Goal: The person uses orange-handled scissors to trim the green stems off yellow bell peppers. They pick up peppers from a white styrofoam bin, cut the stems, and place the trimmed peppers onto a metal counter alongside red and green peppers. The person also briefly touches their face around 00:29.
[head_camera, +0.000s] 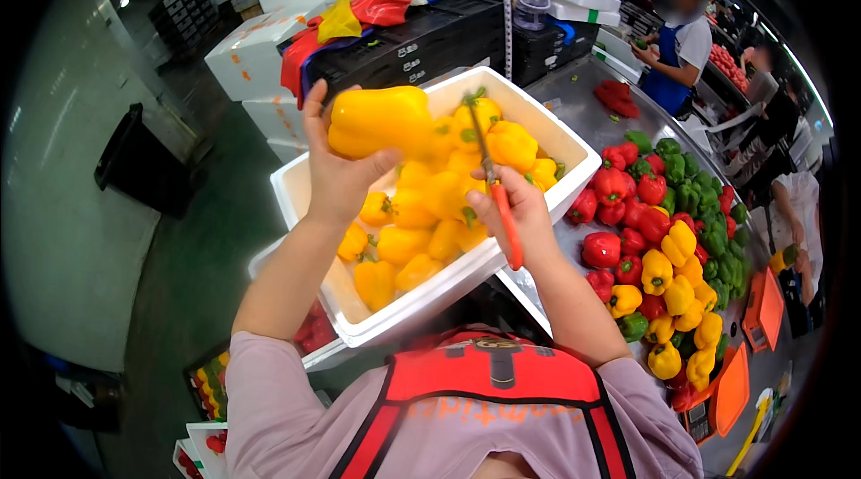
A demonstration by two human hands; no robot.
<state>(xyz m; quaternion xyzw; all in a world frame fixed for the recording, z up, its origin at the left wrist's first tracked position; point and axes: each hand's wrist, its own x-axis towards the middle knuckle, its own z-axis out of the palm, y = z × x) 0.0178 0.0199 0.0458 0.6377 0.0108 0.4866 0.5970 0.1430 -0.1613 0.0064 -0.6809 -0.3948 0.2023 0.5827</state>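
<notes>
In my left hand (340, 173) is a large yellow bell pepper (380, 119), lifted above a white styrofoam box (572, 176). My right hand (518, 213) grips a pair of scissors with orange-red handles (501, 213); the blades point away from me and look nearly closed over the box. Many yellow bell peppers (403, 243) fill the box, several with green stems on. The held pepper's stem end is blurred, so I cannot tell whether it has a stem.
On the metal table (578, 92) at right lie red peppers (602, 250), green peppers (726, 260) and yellow peppers (679, 243). Orange scales (730, 391) stand near its edge. Black crates (410, 42) and styrofoam boxes (255, 55) are stacked beyond. A person in a blue apron (662, 65) stands across the table.
</notes>
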